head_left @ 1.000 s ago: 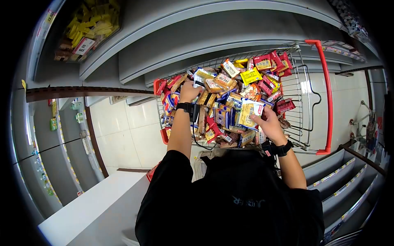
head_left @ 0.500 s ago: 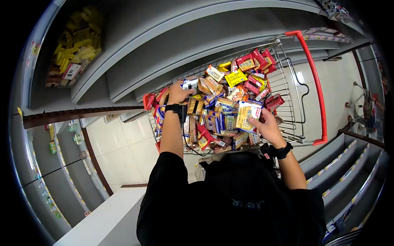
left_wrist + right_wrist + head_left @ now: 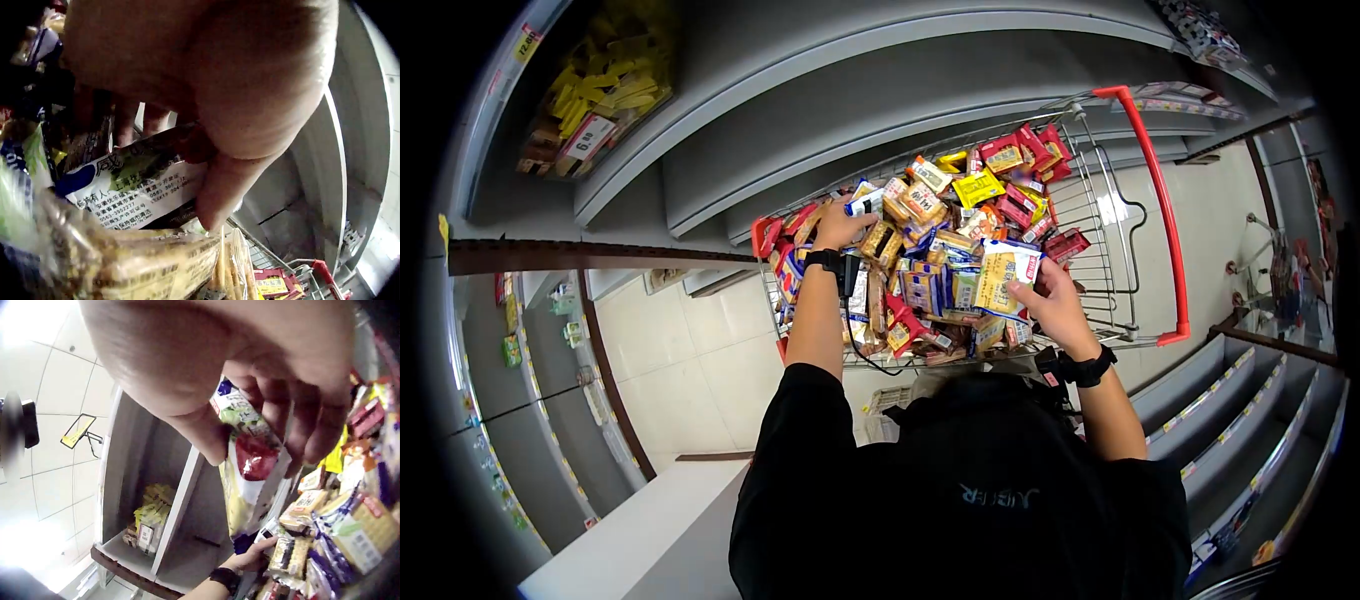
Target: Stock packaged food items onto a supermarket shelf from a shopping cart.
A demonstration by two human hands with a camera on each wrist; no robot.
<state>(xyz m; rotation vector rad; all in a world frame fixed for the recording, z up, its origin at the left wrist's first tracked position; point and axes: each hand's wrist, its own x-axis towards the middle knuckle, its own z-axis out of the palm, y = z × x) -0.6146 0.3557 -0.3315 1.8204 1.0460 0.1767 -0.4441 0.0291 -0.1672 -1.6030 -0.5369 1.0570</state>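
Observation:
A shopping cart point(image 3: 1127, 262) with a red handle holds a heap of wrapped snacks point(image 3: 920, 290). At the heap's left end, my left hand point(image 3: 840, 226) pinches a white-and-blue snack packet point(image 3: 134, 194) with dark print. Its thumb lies across the printed side, and the fingers reach behind. Over the near right part of the heap, my right hand point(image 3: 1060, 312) holds a yellow-and-white snack packet point(image 3: 1006, 278) by its right edge. In the right wrist view this packet point(image 3: 250, 481) shows a red patch and stands above the other wrapped snacks.
Grey shelves point(image 3: 800, 170) run along the far side of the cart. A clear bin of yellow-wrapped items point(image 3: 605, 90) with a price tag sits at upper left. A white ledge point(image 3: 640, 530) is at lower left, and more shelving point(image 3: 1240, 440) stands at right.
My left hand has drawn its packet up and tilted it, so more white label shows. The right hand keeps its packet in nearly the same place. The cart has shifted slightly left in the view.

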